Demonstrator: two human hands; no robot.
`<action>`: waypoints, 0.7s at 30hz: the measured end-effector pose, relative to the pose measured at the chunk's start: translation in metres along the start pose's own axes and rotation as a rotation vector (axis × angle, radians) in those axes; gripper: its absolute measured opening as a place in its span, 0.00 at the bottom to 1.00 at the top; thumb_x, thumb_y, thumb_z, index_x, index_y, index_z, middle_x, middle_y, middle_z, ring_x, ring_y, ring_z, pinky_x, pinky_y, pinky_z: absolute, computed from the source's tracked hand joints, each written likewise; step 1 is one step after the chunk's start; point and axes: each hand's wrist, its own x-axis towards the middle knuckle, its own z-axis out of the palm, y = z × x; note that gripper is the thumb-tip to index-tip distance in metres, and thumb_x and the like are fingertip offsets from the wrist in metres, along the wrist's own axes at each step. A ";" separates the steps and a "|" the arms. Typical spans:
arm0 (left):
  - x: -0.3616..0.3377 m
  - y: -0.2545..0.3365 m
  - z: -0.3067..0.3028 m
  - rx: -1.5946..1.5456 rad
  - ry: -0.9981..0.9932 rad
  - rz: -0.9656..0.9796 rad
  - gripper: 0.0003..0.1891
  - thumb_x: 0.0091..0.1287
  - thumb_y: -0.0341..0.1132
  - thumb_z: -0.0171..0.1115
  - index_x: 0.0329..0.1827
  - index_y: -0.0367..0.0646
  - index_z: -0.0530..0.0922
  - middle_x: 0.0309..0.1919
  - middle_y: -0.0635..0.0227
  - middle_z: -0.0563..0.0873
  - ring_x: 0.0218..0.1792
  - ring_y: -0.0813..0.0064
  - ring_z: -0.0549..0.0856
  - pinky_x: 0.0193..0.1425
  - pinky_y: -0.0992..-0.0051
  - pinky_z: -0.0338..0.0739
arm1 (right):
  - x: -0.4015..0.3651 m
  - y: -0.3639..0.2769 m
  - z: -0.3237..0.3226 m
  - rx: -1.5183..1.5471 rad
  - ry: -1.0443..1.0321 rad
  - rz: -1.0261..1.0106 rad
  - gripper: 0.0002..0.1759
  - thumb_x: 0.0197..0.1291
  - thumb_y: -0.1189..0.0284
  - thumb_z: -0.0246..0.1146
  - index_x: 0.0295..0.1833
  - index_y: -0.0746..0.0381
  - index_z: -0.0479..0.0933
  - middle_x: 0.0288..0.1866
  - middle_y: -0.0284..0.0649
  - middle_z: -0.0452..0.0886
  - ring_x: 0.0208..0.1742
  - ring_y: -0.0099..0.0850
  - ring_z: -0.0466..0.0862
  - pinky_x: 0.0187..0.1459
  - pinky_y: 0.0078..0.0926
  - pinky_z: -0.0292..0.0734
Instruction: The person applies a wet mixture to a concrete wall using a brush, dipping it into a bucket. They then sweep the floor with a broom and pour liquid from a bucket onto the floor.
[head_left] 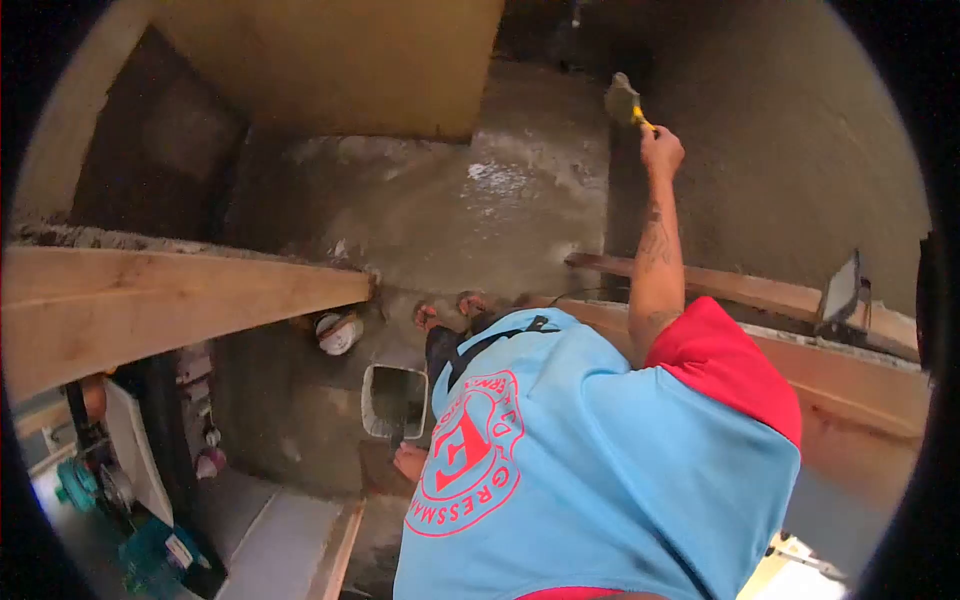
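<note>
My right arm reaches far out beside the right wall. My right hand [662, 152] is closed around the yellow handle of a small trowel [622, 99]. Its head is grey and looks coated with mortar, with the tip pointing away from me. Close to my body, my left hand [408, 462] is beside a pale-rimmed square bucket [368, 405] with dark, wet-looking contents. Its fingers seem curled by a dark flat piece, partly hidden by my shirt; I cannot make out what it is.
Wet grey floor [400, 220] spreads ahead of my bare feet [428, 316]. A wooden beam [180, 300] juts in from the left, with a white tub [338, 333] near its end. Boards [730, 290] run along the right. A green machine [150, 555] stands lower left.
</note>
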 end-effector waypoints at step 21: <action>0.022 -0.025 -0.010 0.144 -0.230 0.025 0.19 0.68 0.44 0.47 0.39 0.33 0.77 0.39 0.46 0.80 0.44 0.45 0.76 0.48 0.52 0.71 | 0.145 -0.087 -0.137 0.216 0.625 -0.222 0.19 0.55 0.52 0.61 0.41 0.55 0.83 0.34 0.44 0.84 0.36 0.44 0.83 0.38 0.39 0.76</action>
